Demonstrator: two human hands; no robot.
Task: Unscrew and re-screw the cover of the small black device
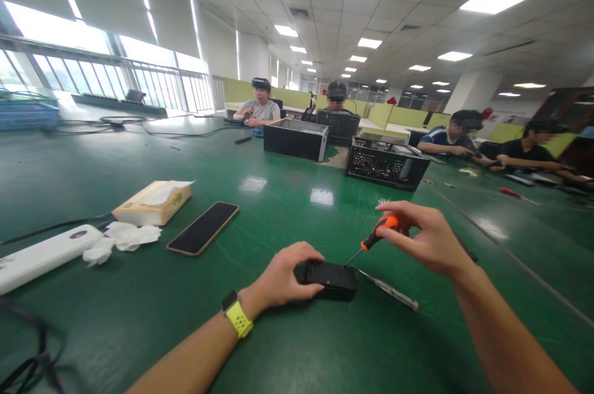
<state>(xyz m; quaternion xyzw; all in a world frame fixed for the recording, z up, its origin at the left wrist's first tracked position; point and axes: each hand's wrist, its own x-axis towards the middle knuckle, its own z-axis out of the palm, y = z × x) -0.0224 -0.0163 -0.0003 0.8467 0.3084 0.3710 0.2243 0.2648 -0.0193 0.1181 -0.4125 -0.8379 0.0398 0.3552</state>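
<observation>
A small black box-shaped device [335, 278] lies on the green tabletop in front of me. My left hand [292, 276] grips its left end between thumb and fingers; a yellow-banded watch is on that wrist. In my right hand [422, 236] is an orange and black screwdriver [378, 233], pinched by the handle with the thumb and fingers. The shaft slants down to the left, and its tip meets the far top edge of the black device. A slim silver precision screwdriver [392, 292] lies on the table just right of the device.
A phone [203, 229], a tissue pack [153, 203], crumpled tissues [125, 238] and a white power strip-like case [46, 255] lie to the left. Black computer cases [387, 165] stand farther back. Several people sit beyond. Another red screwdriver [515, 194] lies at far right.
</observation>
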